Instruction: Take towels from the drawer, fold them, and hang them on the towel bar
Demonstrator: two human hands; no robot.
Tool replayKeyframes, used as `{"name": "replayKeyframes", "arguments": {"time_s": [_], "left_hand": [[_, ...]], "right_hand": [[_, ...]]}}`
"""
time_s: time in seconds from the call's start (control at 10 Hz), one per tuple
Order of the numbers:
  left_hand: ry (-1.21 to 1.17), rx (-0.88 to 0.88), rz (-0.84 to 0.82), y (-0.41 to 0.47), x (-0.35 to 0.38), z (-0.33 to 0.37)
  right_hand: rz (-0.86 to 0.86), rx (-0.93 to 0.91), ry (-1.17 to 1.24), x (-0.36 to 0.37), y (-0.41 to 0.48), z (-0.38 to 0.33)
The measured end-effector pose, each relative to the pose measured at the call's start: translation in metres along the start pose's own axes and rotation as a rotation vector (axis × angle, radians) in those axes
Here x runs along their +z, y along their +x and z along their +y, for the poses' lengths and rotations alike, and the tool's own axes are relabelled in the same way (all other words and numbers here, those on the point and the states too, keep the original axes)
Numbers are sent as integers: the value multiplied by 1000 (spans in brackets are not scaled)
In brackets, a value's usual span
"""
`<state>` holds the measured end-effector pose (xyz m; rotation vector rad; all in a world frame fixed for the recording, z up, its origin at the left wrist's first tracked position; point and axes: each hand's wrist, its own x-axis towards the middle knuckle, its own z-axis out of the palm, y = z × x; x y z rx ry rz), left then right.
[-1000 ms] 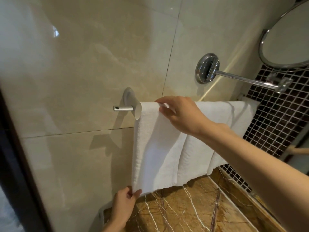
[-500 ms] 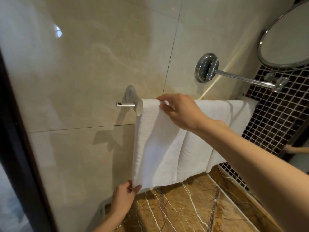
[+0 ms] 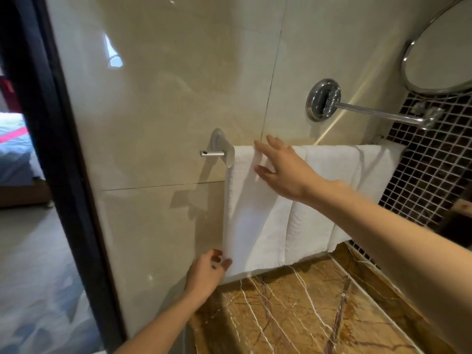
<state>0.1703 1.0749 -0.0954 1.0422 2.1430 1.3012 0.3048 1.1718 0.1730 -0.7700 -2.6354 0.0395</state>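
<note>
Three towels (image 3: pixel 258 221) are seen draped side by side over the bar (image 3: pixel 213 153), each folded narrow so all fit w/o overlap. The right hand (image 3: pixel 283 169) is spread wide and flat, nothing gripped, w/ fingertips (image 3: pixel 258 144) at the top fold of the end towel, where it crosses the bar; prob. placed there to pin or smooth the fold so the cloth isn't dragged off. Well below that hand, the left hand (image 3: pixel 207 270) is closed in a pinch on the same towel's bottom corner, w/ thumb in front and fingers behind; the hem is likely being tugged down and squared w/ the neighbours. The other two towels hang beyond the right wrist, untouched. The bar's free end pokes out just past the right fingertips, so little room is left that way. Judged as final straightening; the drawer isn't in view.
</note>
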Motion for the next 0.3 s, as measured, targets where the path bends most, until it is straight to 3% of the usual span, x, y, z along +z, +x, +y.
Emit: {"name": "replayKeyframes", "arguments": {"time_s": [0.3], "left_hand": [[223,167,-80,-39,-54,50]], "right_hand": [[-73,223,-5,-14,-78,-37]]}}
